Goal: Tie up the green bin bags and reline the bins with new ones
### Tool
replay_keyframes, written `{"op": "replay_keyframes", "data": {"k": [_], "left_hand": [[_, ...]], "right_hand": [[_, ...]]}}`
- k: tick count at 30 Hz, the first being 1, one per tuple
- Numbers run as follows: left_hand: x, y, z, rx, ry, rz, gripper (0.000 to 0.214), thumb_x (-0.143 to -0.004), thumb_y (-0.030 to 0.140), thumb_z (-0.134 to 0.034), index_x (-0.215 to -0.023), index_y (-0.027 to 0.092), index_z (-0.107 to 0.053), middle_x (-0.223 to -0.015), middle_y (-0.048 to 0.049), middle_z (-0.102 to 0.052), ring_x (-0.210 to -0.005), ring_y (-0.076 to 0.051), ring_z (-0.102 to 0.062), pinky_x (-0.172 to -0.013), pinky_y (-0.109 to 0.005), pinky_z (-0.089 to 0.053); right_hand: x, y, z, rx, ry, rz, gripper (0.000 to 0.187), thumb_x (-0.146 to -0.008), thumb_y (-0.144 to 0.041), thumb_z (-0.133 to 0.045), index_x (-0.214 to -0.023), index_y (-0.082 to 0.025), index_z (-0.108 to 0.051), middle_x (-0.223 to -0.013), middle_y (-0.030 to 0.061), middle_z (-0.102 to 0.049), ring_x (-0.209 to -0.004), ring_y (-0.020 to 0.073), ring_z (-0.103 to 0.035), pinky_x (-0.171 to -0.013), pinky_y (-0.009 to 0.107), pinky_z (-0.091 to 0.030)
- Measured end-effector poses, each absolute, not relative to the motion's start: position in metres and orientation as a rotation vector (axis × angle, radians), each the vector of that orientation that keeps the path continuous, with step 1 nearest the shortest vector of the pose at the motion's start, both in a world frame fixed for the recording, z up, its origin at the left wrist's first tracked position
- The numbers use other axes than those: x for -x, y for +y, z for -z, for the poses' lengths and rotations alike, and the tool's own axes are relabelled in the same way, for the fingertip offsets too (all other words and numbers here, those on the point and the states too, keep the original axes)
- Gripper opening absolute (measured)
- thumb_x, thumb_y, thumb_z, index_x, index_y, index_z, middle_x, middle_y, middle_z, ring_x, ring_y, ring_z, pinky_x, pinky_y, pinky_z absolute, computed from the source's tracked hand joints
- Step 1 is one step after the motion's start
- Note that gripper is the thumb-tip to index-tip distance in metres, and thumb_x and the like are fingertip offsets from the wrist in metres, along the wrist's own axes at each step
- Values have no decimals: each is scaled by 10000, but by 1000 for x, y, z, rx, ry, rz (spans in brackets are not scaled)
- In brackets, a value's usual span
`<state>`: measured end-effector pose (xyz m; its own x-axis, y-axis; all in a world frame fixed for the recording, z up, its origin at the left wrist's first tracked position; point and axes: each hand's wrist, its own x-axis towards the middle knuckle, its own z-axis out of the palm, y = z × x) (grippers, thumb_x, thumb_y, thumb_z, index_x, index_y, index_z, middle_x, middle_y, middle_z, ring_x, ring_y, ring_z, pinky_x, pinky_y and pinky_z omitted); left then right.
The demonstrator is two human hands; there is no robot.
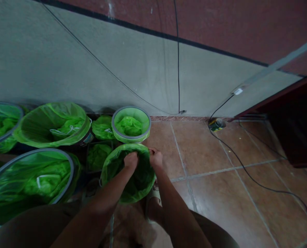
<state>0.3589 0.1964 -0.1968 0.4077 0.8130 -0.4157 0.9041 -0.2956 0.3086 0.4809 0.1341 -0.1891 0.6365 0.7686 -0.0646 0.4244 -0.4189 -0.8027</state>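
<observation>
A small bucket lined with green mesh netting [117, 165] stands on the tiled floor right in front of me. My left hand [131, 160] is closed on the netting at the far side of its rim. My right hand [156, 157] is closed on the netting at the rim's right edge, close beside the left hand. Both forearms reach down over the bucket, and its inside is partly hidden by them.
Several more buckets covered in green netting stand to the left: a small one [131, 124] just behind, larger ones [52, 125] [26, 179] further left. A wall runs behind them. Black cables [249, 175] trail over the brown tiles [215, 179]. Dark furniture [295, 131] stands at right.
</observation>
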Motion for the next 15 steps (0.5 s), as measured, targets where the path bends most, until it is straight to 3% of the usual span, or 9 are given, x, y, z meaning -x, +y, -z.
{"op": "replay_keyframes", "data": {"k": [3, 8, 12, 15], "left_hand": [[-353, 202, 200, -2195, 1462, 308, 327, -919, 186, -387, -1001, 142, -700, -1025, -151, -724, -988, -262, -678, -820, -340, -512], [-344, 199, 190, -2228, 1495, 281, 331, -928, 280, -386, -1000, 161, -687, -984, -132, -723, -968, -260, -678, -819, -342, -502], [-346, 198, 165, -2293, 1561, 14, 435, -969, 337, -266, -1060, 171, -657, -1062, -123, -698, -980, -246, -653, -863, -346, -477], [-350, 209, 150, -2401, 1378, -192, 412, -968, 333, -290, -1082, 190, -660, -1114, -105, -677, -1068, -229, -597, -976, -340, -421]], "right_hand": [[-474, 129, 197, 2019, -918, -548, 323, -886, -244, -415, -915, -163, -727, -933, 92, -743, -866, 183, -675, -805, 259, -498], [-474, 125, 198, 1950, -934, -601, 341, -907, -266, -399, -975, -161, -716, -978, 93, -740, -896, 179, -676, -829, 255, -496], [-476, 128, 196, 1966, -934, -638, 344, -914, -242, -392, -1009, -143, -708, -1014, 104, -734, -932, 177, -675, -863, 254, -486], [-475, 129, 192, 2044, -942, -664, 345, -918, -225, -395, -1050, -134, -701, -1069, 110, -723, -974, 171, -668, -881, 242, -476]]}}
